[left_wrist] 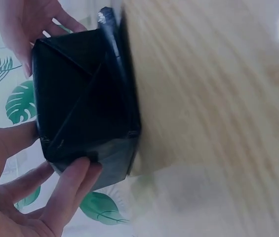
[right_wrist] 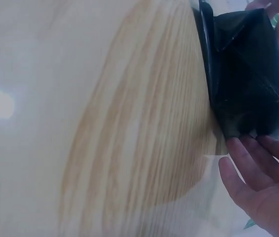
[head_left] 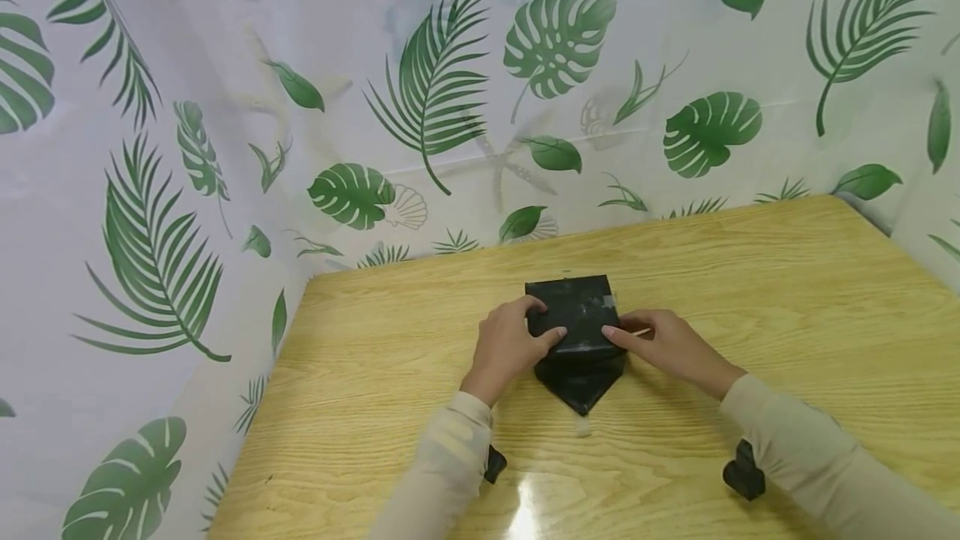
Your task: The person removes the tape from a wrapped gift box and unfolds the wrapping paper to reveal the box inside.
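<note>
A box wrapped in shiny black sheeting (head_left: 573, 311) sits on the wooden table, between my two hands. Its near end shows creased diagonal folds in both wrist views, and a pointed black flap (head_left: 581, 386) lies toward me on the tabletop. My left hand (head_left: 512, 347) holds the box's left side, thumb on the top near the front edge. On the opposite side my right hand (head_left: 666, 343) grips the right front corner, thumb on top and fingers against the side. A piece of clear tape (head_left: 609, 301) shows near the top's right edge.
The wood-grain table (head_left: 360, 407) meets a leaf-printed white sheet (head_left: 465, 107) at the back and sides. A small clear strip (head_left: 582, 426) lies just before the flap's tip. Small black objects show beside the left sleeve (head_left: 450, 448) and the right sleeve (head_left: 810, 448).
</note>
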The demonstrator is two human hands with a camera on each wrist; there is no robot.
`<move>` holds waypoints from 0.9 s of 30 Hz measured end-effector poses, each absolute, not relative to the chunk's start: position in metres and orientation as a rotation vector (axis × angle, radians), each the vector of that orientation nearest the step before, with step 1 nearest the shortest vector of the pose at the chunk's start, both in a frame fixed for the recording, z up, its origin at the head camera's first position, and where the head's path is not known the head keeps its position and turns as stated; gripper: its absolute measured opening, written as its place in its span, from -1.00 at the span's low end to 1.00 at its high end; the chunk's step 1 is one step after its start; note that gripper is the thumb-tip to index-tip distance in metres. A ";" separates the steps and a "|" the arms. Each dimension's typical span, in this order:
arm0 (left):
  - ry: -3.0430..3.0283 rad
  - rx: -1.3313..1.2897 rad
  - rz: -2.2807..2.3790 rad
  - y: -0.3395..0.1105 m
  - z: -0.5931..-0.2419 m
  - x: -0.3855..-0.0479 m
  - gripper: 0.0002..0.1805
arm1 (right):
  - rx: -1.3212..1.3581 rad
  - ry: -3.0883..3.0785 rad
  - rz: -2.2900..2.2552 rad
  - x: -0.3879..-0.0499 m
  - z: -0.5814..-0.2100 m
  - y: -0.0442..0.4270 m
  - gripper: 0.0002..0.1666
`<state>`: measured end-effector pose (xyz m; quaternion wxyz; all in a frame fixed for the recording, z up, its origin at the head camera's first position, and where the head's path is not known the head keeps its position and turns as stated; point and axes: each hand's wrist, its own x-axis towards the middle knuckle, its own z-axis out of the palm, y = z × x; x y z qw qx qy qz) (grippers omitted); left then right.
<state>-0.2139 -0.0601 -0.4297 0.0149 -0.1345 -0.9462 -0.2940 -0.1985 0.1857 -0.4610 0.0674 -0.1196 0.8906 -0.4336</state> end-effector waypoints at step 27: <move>-2.885 -0.508 -0.841 -0.062 -0.438 -0.202 -0.58 | -0.069 2.597 -1.563 -0.222 -0.438 0.178 -0.32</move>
